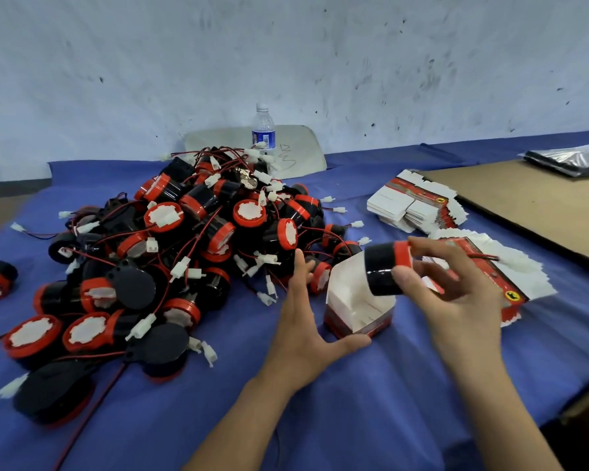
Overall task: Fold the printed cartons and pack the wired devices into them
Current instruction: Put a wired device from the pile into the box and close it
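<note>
Black cylindrical wired device with red cap [388, 268]: rigid, light, glossy-slick; my right hand [456, 294] pinches its barrel, my open left hand [303, 321] steadies the flimsy white-and-red printed carton [357, 300].

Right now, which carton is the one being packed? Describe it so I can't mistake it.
Start at the big heap of black-and-red devices on the blue cloth, then look right of it, between the two hands. The open carton stands there upright; unlike the flat carton stacks behind it, it's folded up, showing its white inside.
</note>
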A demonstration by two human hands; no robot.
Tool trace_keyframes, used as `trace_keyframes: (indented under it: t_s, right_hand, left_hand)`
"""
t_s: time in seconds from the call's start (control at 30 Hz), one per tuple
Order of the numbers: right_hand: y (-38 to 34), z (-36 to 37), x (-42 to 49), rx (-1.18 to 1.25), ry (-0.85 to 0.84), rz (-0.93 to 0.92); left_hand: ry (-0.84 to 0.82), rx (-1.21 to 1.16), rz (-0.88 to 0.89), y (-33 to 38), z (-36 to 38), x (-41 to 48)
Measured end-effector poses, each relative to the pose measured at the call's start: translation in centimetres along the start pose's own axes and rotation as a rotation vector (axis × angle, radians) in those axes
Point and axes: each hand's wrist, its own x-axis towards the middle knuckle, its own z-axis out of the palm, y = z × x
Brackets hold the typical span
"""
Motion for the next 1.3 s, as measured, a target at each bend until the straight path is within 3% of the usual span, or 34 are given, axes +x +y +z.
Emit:
trace_keyframes:
  t_s: [0.13, 0.27, 0.33, 0.5, 0.67, 0.77, 0.9, 0.97, 1.13, 1.3]
  right_hand:
    - [2.7, 0.2, 0.2, -0.151, -0.028, 0.090]
    - [5.1, 1.1, -0.8, -0.643, -0.160, -0.104]
    - [5.5, 1.5, -1.1, -0.780, -0.235, -0.097]
    - [5.6, 2.0, -0.8, -0.880, -0.444, -0.103]
    - [5.0, 1.8, -0.4, -0.860, -0.548, -0.117]
    - [4.9, 1.6, -0.9, -0.714, -0.470, -0.122]
    - [5.3, 1.6, -0.4, -0.634, -0.436, -0.078]
    - [5.4, 1.5, -0.2, -0.604, -0.386, -0.099]
    - [5.5, 0.9, -1.0, -0.332, -0.011, -0.132]
    - [5.0, 0.7, -0.9, -0.048, 0.153, -0.144]
  left_hand:
    - [-0.088, 0.111, -0.049, -0.6, 0.5, 0.0]
    - [-0.080, 0.143, -0.053, -0.9, 0.9, 0.3]
    - [-0.081, 0.136, -0.056, -1.0, 0.9, 0.2]
    - [-0.122, 0.145, 0.002, -1.1, 0.8, 0.1]
    - [-0.136, 0.239, 0.099, -0.5, 0.6, -0.1]
    - [-0.088, 0.375, 0.043, -0.4, 0.5, -0.2]
    - [-0.187, 0.567, -0.069, -0.5, 1.1, -0.4]
    - [-0.153, 0.534, -0.066, -0.5, 1.1, -0.4]
    - [-0.108, 0.420, 0.026, -0.4, 1.1, 0.0]
    - [-0.084, 0.350, 0.016, -0.5, 0.9, -0.1]
